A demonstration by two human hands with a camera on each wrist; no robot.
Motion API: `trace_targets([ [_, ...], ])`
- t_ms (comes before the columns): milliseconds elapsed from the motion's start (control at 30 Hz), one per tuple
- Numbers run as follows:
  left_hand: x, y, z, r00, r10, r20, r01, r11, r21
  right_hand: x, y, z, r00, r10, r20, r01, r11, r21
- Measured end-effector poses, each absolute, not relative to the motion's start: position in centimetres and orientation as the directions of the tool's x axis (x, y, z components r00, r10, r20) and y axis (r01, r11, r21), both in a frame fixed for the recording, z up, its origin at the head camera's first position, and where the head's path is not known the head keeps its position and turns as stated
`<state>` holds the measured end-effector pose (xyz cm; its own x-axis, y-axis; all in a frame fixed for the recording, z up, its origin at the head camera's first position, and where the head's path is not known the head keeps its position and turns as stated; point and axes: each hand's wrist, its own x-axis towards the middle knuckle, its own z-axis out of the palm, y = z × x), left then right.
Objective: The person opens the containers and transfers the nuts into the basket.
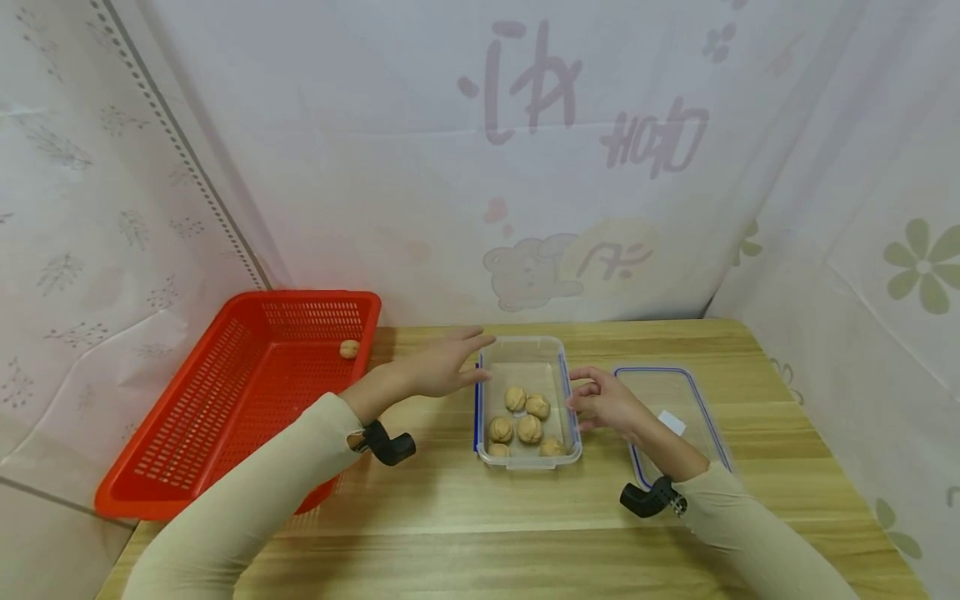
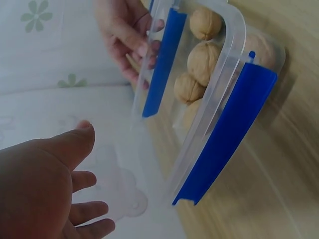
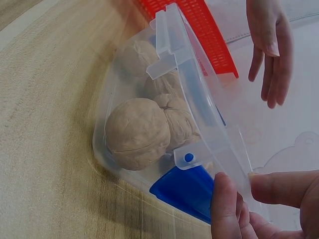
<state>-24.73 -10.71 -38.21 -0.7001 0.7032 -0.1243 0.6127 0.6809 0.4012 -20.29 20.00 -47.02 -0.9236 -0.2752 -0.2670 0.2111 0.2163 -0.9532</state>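
Note:
A clear plastic food container (image 1: 522, 461) with blue side latches holds several walnuts (image 1: 529, 429), mostly in its near half. My left hand (image 1: 442, 364) hovers by its left rim with fingers spread and nothing in them. In the left wrist view, a gap shows between that hand (image 2: 45, 184) and the container's blue latch (image 2: 232, 134). At the opposite long side, my right hand (image 1: 606, 402) pinches the rim; the right wrist view shows thumb and fingers (image 3: 225, 204) on either side of the wall, beside a latch (image 3: 184, 191) hanging loose.
A red perforated basket (image 1: 247, 400) stands at the left with one walnut (image 1: 349, 349) in its far right corner. The container's clear lid (image 1: 675, 387), edged in blue, lies on the wooden table (image 1: 465, 533) at right, partly under my right forearm. Patterned curtains (image 1: 420, 167) enclose the table.

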Motion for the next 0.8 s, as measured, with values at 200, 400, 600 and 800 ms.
trace_targets([
  [200,-25.1,-9.3,-39.1,-0.664,0.74,-0.105,0.637,0.634,0.439,-20.2,20.1,-47.1,-0.924,-0.265,-0.277,0.224,0.215,-0.951],
  [400,-25.8,-8.3,-40.1,-0.64,0.763,-0.087,0.641,0.593,0.486,-20.2,20.2,-47.2,-0.923,-0.266,-0.28,0.228,0.209,-0.951],
  [600,-26.7,-7.6,-40.8,-0.613,0.785,-0.088,0.582,0.524,0.622,-20.4,20.2,-47.2,-0.921,-0.271,-0.279,0.228,0.207,-0.951],
  [800,-27.7,-7.0,-41.1,-0.602,0.789,-0.122,0.517,0.502,0.694,-20.4,20.1,-47.1,-0.919,-0.277,-0.282,0.229,0.207,-0.951],
])
